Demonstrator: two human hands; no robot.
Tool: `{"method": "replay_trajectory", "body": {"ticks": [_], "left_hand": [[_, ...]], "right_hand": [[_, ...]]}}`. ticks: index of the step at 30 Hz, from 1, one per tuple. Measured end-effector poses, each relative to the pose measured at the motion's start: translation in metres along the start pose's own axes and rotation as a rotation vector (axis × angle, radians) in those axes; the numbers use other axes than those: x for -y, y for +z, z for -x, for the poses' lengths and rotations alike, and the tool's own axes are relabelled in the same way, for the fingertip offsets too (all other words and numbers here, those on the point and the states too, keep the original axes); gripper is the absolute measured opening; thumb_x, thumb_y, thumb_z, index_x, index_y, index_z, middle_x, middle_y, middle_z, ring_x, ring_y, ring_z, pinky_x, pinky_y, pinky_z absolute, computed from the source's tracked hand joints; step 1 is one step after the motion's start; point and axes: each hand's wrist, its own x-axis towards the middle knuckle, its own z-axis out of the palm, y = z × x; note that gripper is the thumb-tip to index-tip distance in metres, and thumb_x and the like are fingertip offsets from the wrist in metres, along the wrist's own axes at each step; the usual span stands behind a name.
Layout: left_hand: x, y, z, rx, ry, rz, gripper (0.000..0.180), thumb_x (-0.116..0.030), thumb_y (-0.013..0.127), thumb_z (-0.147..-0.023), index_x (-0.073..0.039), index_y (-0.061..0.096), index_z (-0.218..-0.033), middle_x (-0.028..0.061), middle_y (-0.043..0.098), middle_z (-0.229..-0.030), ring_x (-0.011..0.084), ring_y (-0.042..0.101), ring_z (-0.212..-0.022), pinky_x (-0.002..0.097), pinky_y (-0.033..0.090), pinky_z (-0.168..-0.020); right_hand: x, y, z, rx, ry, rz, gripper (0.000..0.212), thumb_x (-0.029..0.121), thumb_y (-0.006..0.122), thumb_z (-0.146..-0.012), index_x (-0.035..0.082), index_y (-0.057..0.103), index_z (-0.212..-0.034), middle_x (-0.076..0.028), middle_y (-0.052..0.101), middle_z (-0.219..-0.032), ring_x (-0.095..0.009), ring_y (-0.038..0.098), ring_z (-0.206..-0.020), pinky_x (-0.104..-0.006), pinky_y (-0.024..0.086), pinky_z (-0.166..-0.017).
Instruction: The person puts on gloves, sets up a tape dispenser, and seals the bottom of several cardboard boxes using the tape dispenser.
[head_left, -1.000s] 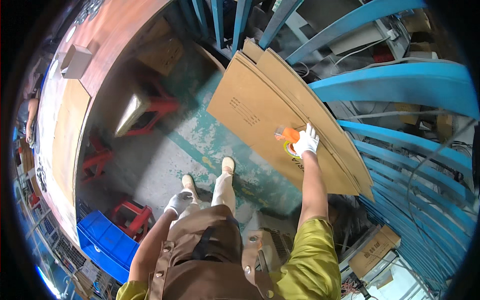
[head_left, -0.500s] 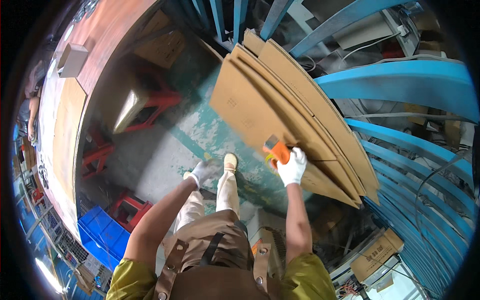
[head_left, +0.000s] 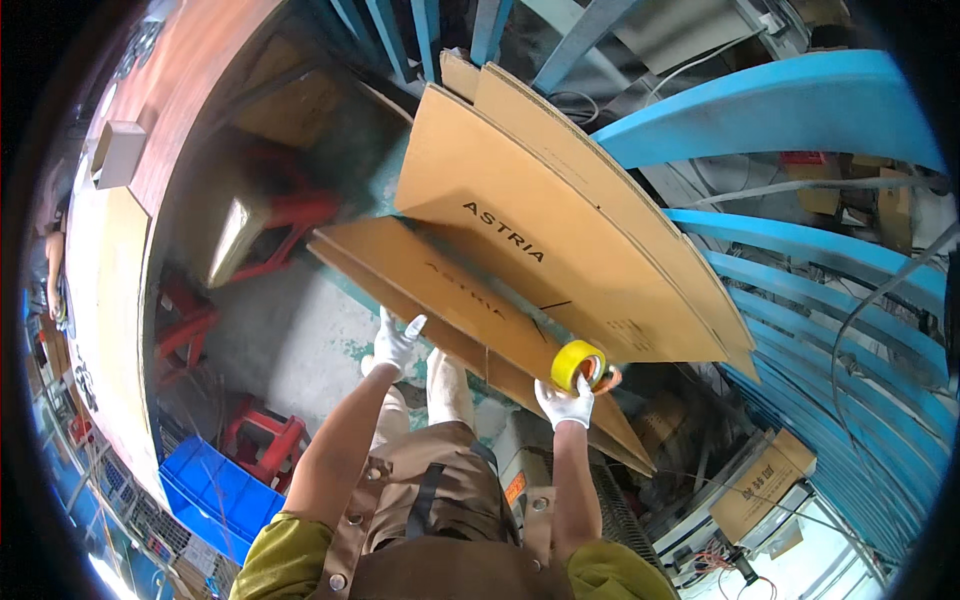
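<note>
My left hand (head_left: 397, 342), in a white glove, grips the near edge of a flattened brown cardboard box (head_left: 440, 275). The box leans toward me, its folded layers slightly apart. My right hand (head_left: 565, 404), also gloved, is closed around a tape dispenser (head_left: 612, 378) carrying a roll of yellow tape (head_left: 573, 365). That hand rests at the right part of the same box's near edge. Most of the dispenser's body is hidden by the tape roll and my fingers. Behind the held box stands a stack of flattened cardboard boxes (head_left: 590, 250).
Blue metal rails (head_left: 780, 240) stand behind the stack. To the left are a long wood-topped table (head_left: 190, 90), red stools (head_left: 265, 440) and a blue bin (head_left: 215, 495). Another person's arm (head_left: 54, 280) shows at the far left. A labelled carton (head_left: 765, 485) sits at lower right.
The front box has come away from the stack, tilting toward me. My left hand has moved up onto its edge. My right hand has lowered with the dispenser, which has turned to show its yellow roll.
</note>
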Motion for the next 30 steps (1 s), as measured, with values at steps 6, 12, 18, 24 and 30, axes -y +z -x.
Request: {"method": "replay_trajectory", "body": {"ticks": [6, 12, 18, 24, 30], "left_hand": [[-0.004, -0.003, -0.008, 0.307, -0.850, 0.518, 0.026, -0.010, 0.071, -0.083, -0.003, 0.066, -0.107, 0.0118, 0.070, -0.096, 0.0243, 0.070, -0.074, 0.0382, 0.058, -0.057], [0.054, -0.078, 0.028, 0.270, -0.686, 0.534, 0.024, -0.010, 0.070, -0.083, -0.003, 0.068, -0.106, 0.0107, 0.071, -0.095, 0.0242, 0.069, -0.078, 0.0386, 0.060, -0.059], [0.154, -0.205, 0.111, 0.266, -0.478, 0.450, 0.026, -0.009, 0.068, -0.084, 0.000, 0.067, -0.108, 0.0091, 0.072, -0.093, 0.0206, 0.069, -0.080, 0.0331, 0.058, -0.064], [0.252, -0.351, 0.197, 0.260, -0.538, 0.309, 0.035, -0.012, 0.066, -0.085, 0.001, 0.063, -0.118, 0.0148, 0.071, -0.096, 0.0229, 0.070, -0.077, 0.0340, 0.059, -0.061], [0.400, -0.435, 0.236, 0.173, -0.524, 0.124, 0.035, -0.018, 0.070, -0.084, 0.000, 0.065, -0.114, 0.0137, 0.072, -0.091, 0.0229, 0.070, -0.070, 0.0359, 0.056, -0.058]], "right_hand": [[-0.010, -0.039, -0.038, -0.181, -0.163, 0.323, 0.045, 0.040, 0.059, -0.085, 0.018, 0.055, -0.124, -0.010, 0.051, -0.131, -0.034, 0.049, -0.117, -0.0567, 0.042, -0.098], [-0.074, -0.041, -0.011, -0.229, -0.427, 0.410, 0.052, 0.021, 0.066, -0.080, 0.017, 0.049, -0.129, -0.010, 0.048, -0.130, -0.037, 0.047, -0.119, -0.0598, 0.046, -0.095], [-0.116, -0.020, 0.047, -0.006, -0.553, 0.553, 0.050, 0.013, 0.068, -0.078, 0.008, 0.052, -0.124, -0.011, 0.051, -0.121, -0.039, 0.052, -0.107, -0.0609, 0.048, -0.086], [-0.248, 0.016, 0.110, 0.166, -0.579, 0.843, 0.039, 0.010, 0.068, -0.080, 0.006, 0.058, -0.118, -0.009, 0.058, -0.116, -0.036, 0.060, -0.096, -0.0550, 0.052, -0.085], [-0.426, 0.063, 0.103, 0.271, -0.502, 1.114, 0.046, 0.013, 0.072, -0.077, 0.008, 0.056, -0.120, -0.011, 0.058, -0.115, -0.036, 0.060, -0.102, -0.0567, 0.053, -0.088]]}}
